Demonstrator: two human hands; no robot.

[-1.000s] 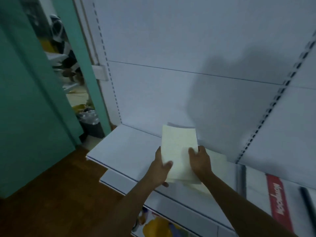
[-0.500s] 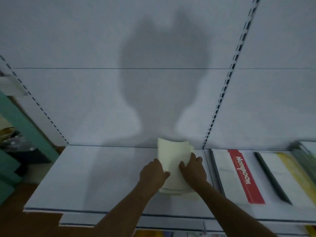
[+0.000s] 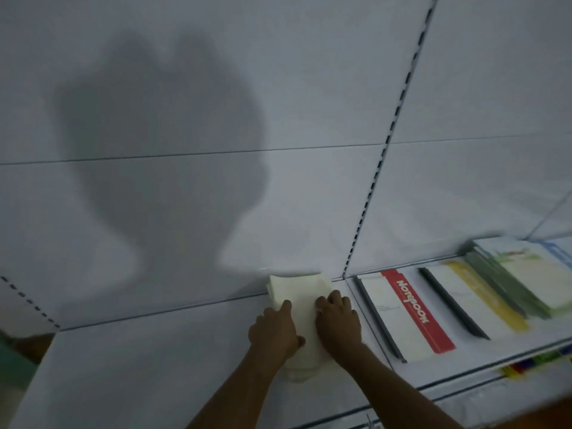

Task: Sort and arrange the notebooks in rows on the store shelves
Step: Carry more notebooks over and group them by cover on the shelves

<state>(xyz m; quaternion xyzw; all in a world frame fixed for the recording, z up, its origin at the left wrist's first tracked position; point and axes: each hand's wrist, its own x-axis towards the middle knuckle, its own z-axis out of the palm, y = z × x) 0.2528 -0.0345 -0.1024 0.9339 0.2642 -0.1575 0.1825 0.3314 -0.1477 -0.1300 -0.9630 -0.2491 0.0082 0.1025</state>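
Dim, bluish light from behind throws a large soft shadow (image 3: 161, 144) on the back panel (image 3: 309, 88); edges bend.

cream notebook stack (image 3: 298, 300): near end hidden under both hands
green notebooks (image 3: 523, 274): cut off by right edge
lower shelf items (image 3: 526, 365): blurred, unidentifiable
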